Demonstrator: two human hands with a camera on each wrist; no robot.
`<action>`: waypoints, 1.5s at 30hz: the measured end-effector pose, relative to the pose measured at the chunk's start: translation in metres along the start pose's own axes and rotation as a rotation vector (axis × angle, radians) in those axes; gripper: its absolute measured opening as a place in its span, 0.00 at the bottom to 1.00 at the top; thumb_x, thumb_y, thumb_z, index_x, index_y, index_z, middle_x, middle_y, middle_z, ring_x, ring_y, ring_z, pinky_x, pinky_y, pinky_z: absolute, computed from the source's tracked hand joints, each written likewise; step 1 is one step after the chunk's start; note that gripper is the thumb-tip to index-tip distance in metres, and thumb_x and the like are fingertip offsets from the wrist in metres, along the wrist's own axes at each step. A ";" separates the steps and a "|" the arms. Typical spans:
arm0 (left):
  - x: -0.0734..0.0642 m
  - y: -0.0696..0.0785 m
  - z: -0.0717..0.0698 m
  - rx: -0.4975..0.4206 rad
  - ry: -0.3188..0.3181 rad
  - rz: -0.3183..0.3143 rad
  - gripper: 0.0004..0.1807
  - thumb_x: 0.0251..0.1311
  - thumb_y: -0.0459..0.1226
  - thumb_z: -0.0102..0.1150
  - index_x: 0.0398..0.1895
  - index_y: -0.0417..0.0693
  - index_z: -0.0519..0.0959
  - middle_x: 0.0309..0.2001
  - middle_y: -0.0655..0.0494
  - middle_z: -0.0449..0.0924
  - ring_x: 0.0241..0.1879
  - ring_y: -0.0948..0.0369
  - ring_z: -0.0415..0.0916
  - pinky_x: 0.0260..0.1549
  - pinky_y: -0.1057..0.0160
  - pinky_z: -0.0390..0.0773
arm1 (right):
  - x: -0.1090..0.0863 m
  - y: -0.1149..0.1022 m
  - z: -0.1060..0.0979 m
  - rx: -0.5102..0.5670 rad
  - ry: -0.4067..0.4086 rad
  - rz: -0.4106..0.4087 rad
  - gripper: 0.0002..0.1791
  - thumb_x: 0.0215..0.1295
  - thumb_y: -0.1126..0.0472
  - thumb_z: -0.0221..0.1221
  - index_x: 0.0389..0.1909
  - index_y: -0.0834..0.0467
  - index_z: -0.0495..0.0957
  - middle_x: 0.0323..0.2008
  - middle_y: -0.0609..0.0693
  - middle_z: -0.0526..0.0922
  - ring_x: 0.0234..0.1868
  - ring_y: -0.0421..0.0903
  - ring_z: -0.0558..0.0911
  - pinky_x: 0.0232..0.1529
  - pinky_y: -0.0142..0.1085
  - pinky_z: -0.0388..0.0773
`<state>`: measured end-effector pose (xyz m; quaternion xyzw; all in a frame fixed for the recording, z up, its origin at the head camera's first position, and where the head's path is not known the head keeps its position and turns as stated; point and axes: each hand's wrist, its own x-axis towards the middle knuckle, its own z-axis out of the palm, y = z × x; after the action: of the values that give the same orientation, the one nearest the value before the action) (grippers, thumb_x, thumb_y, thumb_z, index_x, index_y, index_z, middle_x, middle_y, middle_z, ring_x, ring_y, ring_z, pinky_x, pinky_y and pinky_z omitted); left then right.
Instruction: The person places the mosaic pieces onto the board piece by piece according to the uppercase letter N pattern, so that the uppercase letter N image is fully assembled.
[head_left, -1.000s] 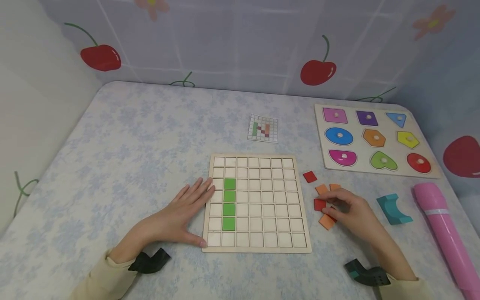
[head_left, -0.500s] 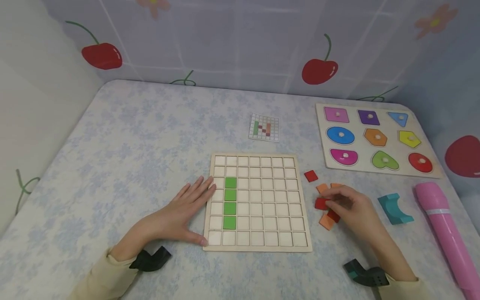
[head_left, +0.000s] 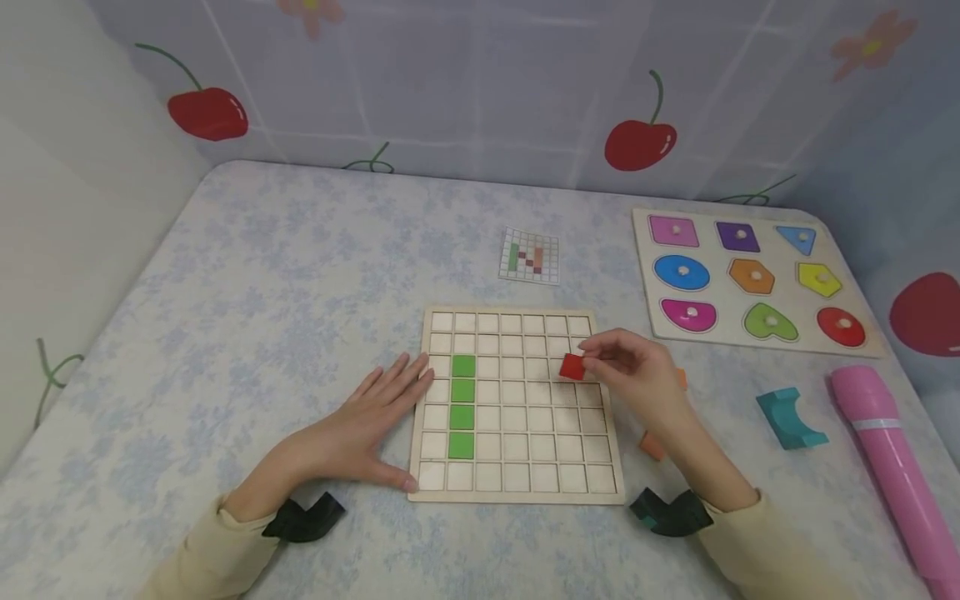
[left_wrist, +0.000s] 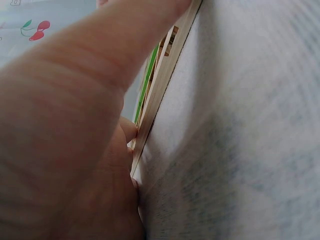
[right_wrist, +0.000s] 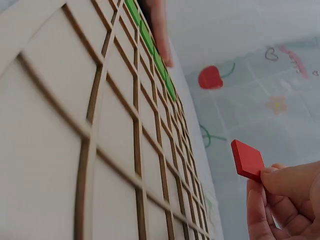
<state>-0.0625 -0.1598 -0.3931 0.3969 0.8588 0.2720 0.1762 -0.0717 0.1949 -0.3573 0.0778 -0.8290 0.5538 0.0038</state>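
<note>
A wooden grid board [head_left: 514, 477] lies on the table, with green square tiles [head_left: 462, 390] in a column of its cells. My left hand [head_left: 360, 429] rests at the board's left edge, fingers spread and straight, fingertips and thumb touching the frame. Between thumb and fingers, my right hand [head_left: 637, 379] pinches a red square tile [head_left: 572, 367] by one edge. In the right wrist view that red tile [right_wrist: 248, 160] is held up clear of the grid. Orange tiles [head_left: 652, 446] lie on the table, partly hidden under the right hand and forearm.
Behind the board lies a small printed card [head_left: 529, 256] with a coloured grid pattern. A shape puzzle board [head_left: 720, 287] with knobs is at the back right. Nearer me are a teal arched block [head_left: 791, 418] and a pink microphone-shaped toy [head_left: 885, 458].
My right hand has lifted a red tile from the loose pile and carried it left over the board's right part. The left hand stays in place.
</note>
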 end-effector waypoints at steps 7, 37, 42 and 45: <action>0.002 -0.001 0.003 -0.009 0.001 0.011 0.65 0.45 0.62 0.65 0.74 0.42 0.36 0.73 0.48 0.27 0.70 0.50 0.22 0.63 0.48 0.29 | 0.017 -0.004 0.048 0.089 -0.106 0.075 0.06 0.58 0.72 0.62 0.37 0.67 0.80 0.33 0.55 0.81 0.33 0.47 0.81 0.38 0.31 0.77; 0.002 0.002 -0.002 0.005 0.000 -0.015 0.65 0.44 0.62 0.66 0.74 0.42 0.37 0.74 0.49 0.27 0.70 0.52 0.22 0.63 0.48 0.30 | 0.014 -0.004 0.086 -0.165 -0.148 -0.108 0.08 0.56 0.72 0.64 0.32 0.56 0.82 0.28 0.42 0.81 0.26 0.37 0.77 0.29 0.32 0.76; 0.001 0.001 -0.001 -0.002 -0.005 -0.019 0.65 0.44 0.62 0.66 0.74 0.42 0.37 0.74 0.49 0.27 0.70 0.52 0.22 0.63 0.48 0.30 | 0.013 -0.003 0.085 -0.167 -0.162 -0.106 0.07 0.57 0.71 0.63 0.35 0.57 0.82 0.28 0.43 0.81 0.28 0.38 0.77 0.32 0.33 0.76; 0.000 0.002 -0.001 -0.007 -0.004 -0.019 0.65 0.44 0.62 0.66 0.74 0.42 0.37 0.74 0.49 0.27 0.70 0.52 0.22 0.63 0.48 0.30 | 0.013 -0.005 0.079 -0.163 -0.166 -0.092 0.06 0.60 0.68 0.62 0.37 0.57 0.83 0.30 0.44 0.81 0.31 0.37 0.78 0.36 0.32 0.76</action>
<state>-0.0618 -0.1588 -0.3915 0.3885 0.8613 0.2723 0.1819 -0.0773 0.1186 -0.3824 0.1608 -0.8644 0.4753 -0.0330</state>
